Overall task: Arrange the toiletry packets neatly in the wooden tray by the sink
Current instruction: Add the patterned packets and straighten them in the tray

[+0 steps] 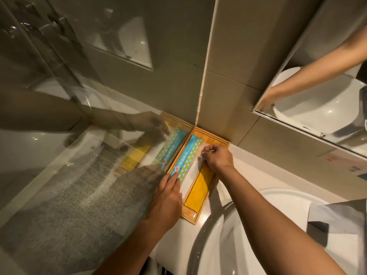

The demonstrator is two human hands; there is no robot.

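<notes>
A wooden tray (222, 144) sits in the corner of the counter, against the tiled wall and a glass panel. Three long packets lie side by side in it: a blue checkered packet (189, 153) on the left, a white packet (191, 175) in the middle, a yellow packet (200, 190) on the right. My left hand (165, 199) rests over the tray's near left part, fingertips pressing the near end of the blue packet. My right hand (217, 156) is over the far end of the tray, fingers pinched on the top of the yellow packet.
A white round sink (248, 225) lies right of the tray. The glass panel (79, 135) on the left reflects the tray and hands. A mirror (317, 86) hangs on the wall at upper right. A folded white towel (341, 217) lies at the right edge.
</notes>
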